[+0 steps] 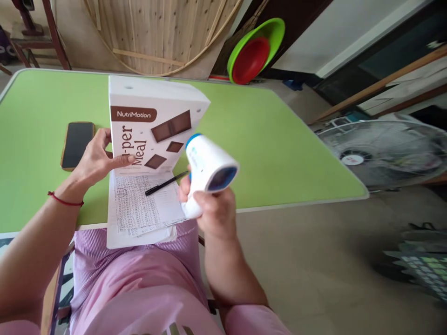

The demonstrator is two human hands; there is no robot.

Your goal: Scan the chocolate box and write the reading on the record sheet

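Observation:
My left hand (99, 156) grips the left edge of a white box (139, 135) printed with "NutriMotion" and brown bar pictures, thumb on its front face. The box stands upright at the back of handwritten sheets (139, 204), which jut over the table's near edge. In my right hand (216, 207) is a white and blue infrared thermometer (209, 163), held by its handle, its small screen turned toward me and its nose toward the box. A black pen (165, 183) lies on the papers between my hands.
The green table (279, 153) spreads to both sides. A phone (77, 145) lies left of the box. Beyond the far edge are a green basin (275, 35), a red basin (250, 60) and a round wooden board (164, 32). A fan (377, 153) stands at the right.

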